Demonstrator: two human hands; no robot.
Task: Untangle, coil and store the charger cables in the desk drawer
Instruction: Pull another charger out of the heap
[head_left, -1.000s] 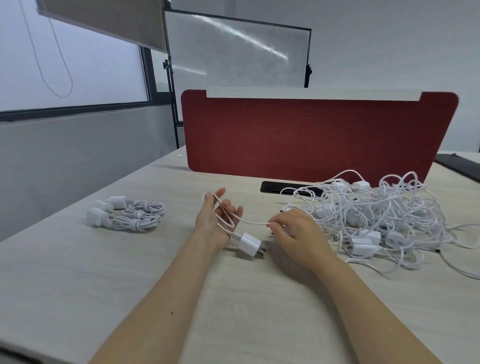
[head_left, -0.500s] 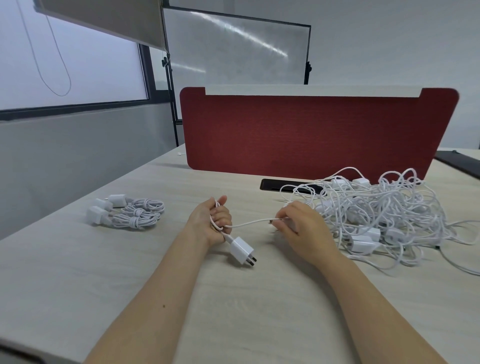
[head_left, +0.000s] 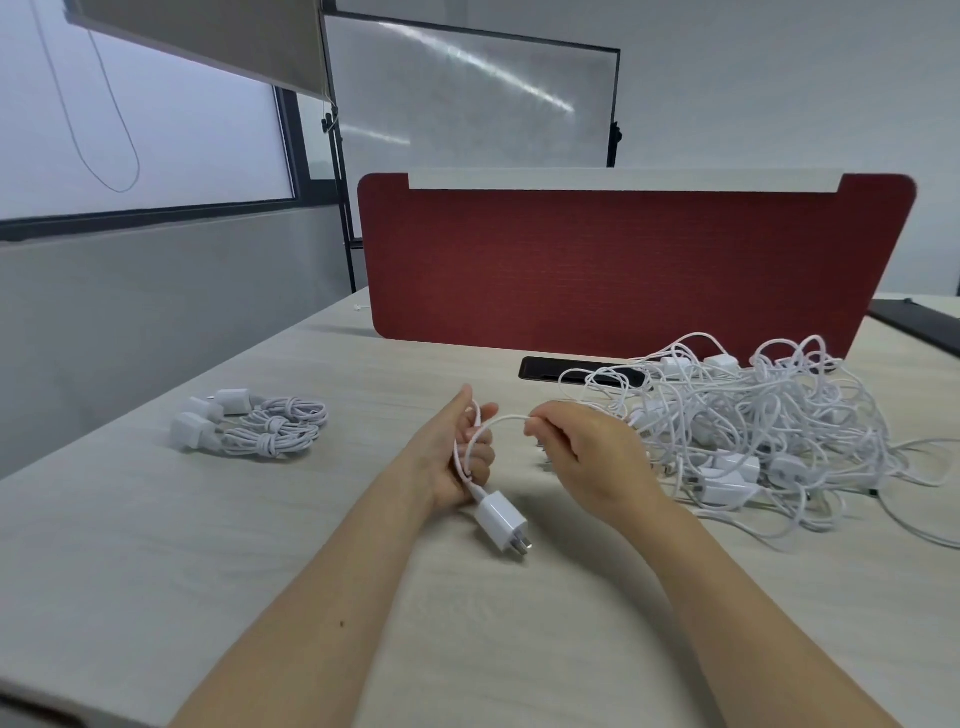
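Near the left edge of the desk (head_left: 156, 571), coiled cables (head_left: 270, 428) are lying. Mid-desk, the left grip (head_left: 457, 457) is curling around loops of a thin white cable (head_left: 506, 420), its plug block (head_left: 501, 519) just below. The right grip (head_left: 587, 452) is pinching the same strand beside the tangled pile (head_left: 769, 426). The cable is likely light, limp and snag-prone, and best held near the plug.

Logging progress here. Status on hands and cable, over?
Left hand grips charger cable loops, adapter below. Right hand pinches same cable. Tangled pile right, coiled bundles left; nothing blocking.
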